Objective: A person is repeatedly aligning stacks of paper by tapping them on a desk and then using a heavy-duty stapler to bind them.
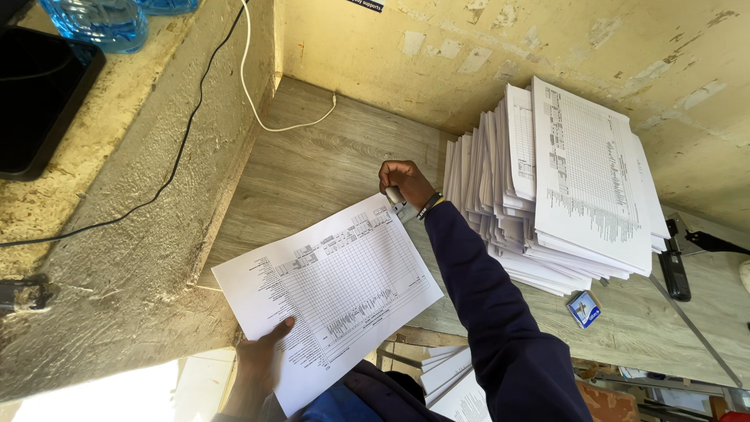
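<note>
Gripping printed sheet (336, 289) at table edge (226, 227)

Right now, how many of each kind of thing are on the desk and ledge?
Paper stacks: 1
Loose printed sheets, held by both hands: 1
Staplers: 1
Small blue boxes: 1
Cables, white and black: 2
Water bottles: 1
Total: 7
</note>
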